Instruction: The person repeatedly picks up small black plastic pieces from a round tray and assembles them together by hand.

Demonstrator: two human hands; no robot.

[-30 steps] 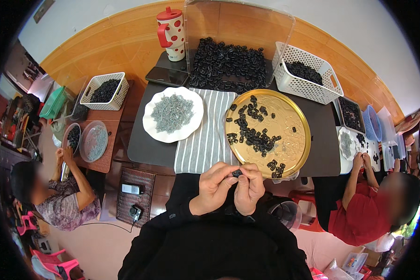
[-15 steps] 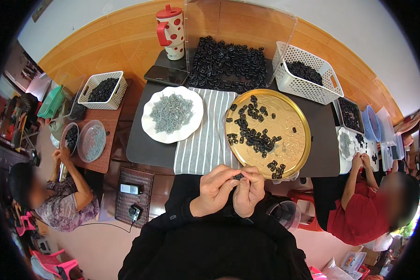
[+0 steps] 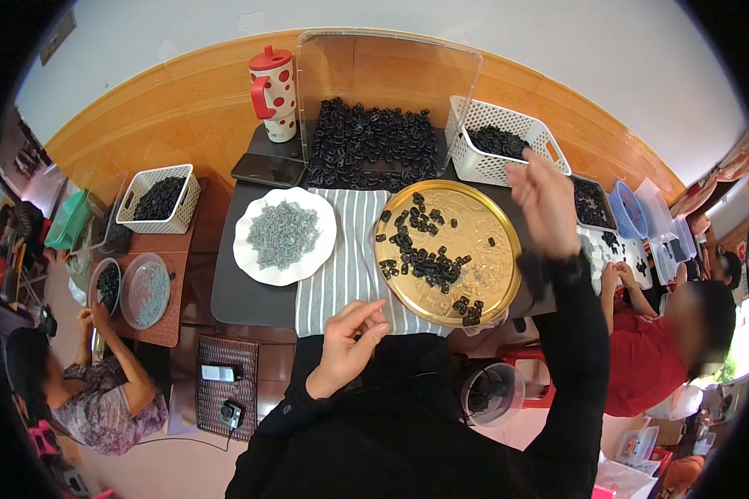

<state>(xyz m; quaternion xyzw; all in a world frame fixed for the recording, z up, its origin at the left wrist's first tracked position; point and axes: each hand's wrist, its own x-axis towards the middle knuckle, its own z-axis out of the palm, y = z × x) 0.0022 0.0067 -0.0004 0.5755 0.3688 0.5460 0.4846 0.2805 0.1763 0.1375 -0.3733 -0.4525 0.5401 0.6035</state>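
Near the lower middle of the frame the left hand (image 3: 345, 345) sits just below the striped cloth (image 3: 349, 258), its fingers (image 3: 373, 314) curled loosely together with thumb and forefinger nearly meeting; whether they pinch a small piece cannot be told. The right hand (image 3: 545, 204) is raised at the right of centre, above the right rim of the round gold tray (image 3: 495, 274), fingers apart and spread, holding nothing visible. The small black parts (image 3: 424, 262) lie scattered on that tray in the middle of the dark surface (image 3: 241, 295). Left of the cloth stands a white plate (image 3: 250, 266) heaped with grey pieces. Toward the top, a clear bin (image 3: 374, 150) holds a large heap of black parts, with a white basket (image 3: 483, 166) to its right and a red-and-white dotted jug (image 3: 275, 91) to its left. A dark phone (image 3: 268, 169) lies below the jug. Other people work at the left and right edges.
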